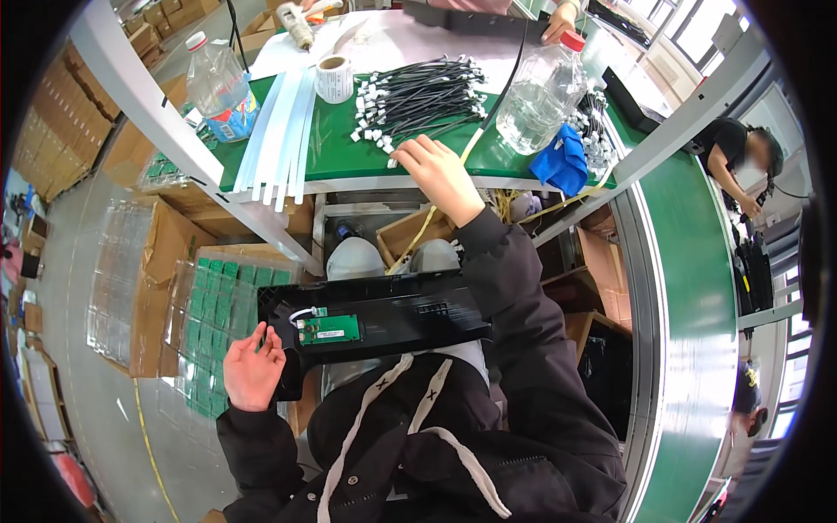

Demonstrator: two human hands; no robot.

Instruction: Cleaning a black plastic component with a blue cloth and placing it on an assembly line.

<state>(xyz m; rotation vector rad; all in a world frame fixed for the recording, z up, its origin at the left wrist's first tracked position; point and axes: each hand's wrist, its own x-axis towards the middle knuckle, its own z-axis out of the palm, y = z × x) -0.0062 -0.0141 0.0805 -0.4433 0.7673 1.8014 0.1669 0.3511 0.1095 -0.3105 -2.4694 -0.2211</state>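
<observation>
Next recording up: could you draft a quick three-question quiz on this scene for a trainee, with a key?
1. Which of the person's hands is nearer the black cables?
2. True or false: the black panel rests on the floor.
3. Which stands left of the cables on the green bench? A) white roll B) blue cloth C) cardboard box

Key: 1. The right hand. 2. False; it lies over the person's lap. 3. A.
</observation>
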